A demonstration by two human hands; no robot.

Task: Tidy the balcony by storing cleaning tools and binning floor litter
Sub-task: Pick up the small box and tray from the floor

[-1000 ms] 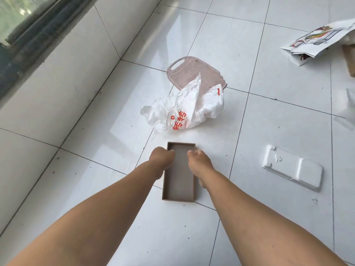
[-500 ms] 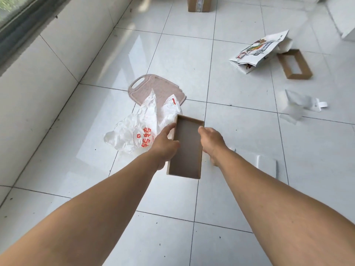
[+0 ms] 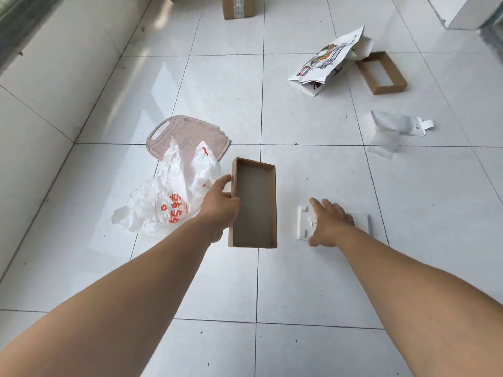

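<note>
Far left: a low white tiled wall (image 3: 40, 85) running along the white floor (image 3: 313, 281).

Next, a pink cutting board (image 3: 187, 134) flat on the floor, handle hole pointing up and left. On its near edge, a crumpled white plastic bag (image 3: 163, 202) with red letters.

Just right of the bag, the left hand (image 3: 220, 208). Thumb on top of the left long wall of a brown box tray (image 3: 254, 205), fingers curled under and hidden. Held tight, lifted off the floor. Open side facing up, nothing inside. Long side running away from the body, near end low in the picture, far end a bit tipped to the left.

Right of the box, the right hand (image 3: 330, 223), reaching down with fingers spread and straight, lying over a flat white plastic tray (image 3: 304, 224) on the floor. Holding nothing. Cannot tell if the fingers really touch it. Long side of the white tray running left to right.

Up top in the middle, a cardboard box (image 3: 239, 6) cut off by the edge.

Farther right, a white paper bag (image 3: 329, 63) with pictures, lying on its side, open mouth toward the near side. Touching it, a brown cardboard frame (image 3: 382, 73). Below those, clear plastic wrapping (image 3: 394, 129) with a white tab.
</note>
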